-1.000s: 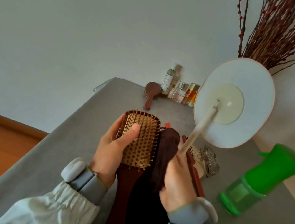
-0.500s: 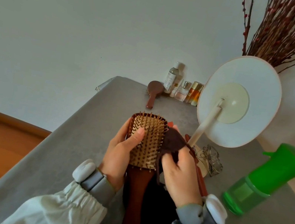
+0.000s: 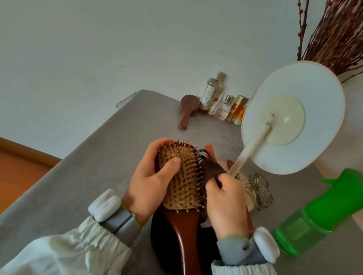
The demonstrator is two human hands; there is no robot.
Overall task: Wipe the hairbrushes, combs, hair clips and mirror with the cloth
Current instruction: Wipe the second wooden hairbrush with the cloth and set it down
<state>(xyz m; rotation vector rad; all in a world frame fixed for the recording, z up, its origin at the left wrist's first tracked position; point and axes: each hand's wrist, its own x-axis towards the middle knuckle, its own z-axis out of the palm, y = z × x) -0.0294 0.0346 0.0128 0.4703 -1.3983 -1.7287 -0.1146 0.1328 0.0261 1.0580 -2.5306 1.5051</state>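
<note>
My left hand point(image 3: 151, 180) grips the head of a large wooden paddle hairbrush point(image 3: 182, 180), thumb on its bristles, handle pointing toward me. My right hand point(image 3: 225, 200) holds a dark brown cloth point(image 3: 211, 173) bunched against the brush's right edge; more of the cloth hangs below. A white round mirror point(image 3: 294, 117) on a stand shows its back, right of my hands. A small brown hairbrush point(image 3: 188, 109) lies at the table's far end. A wire hair clip point(image 3: 260, 191) and an orange comb point(image 3: 210, 150) lie behind my hands, partly hidden.
The grey table point(image 3: 100, 159) has its left edge over a wooden floor. A green spray bottle point(image 3: 326, 214) stands at the right. Several cosmetic bottles point(image 3: 224, 103) line the far wall. Dried branches point(image 3: 351, 33) rise behind the mirror.
The brush head has tilted left and my left thumb moved up the bristles. My right hand has drawn the cloth closer along the brush's right side.
</note>
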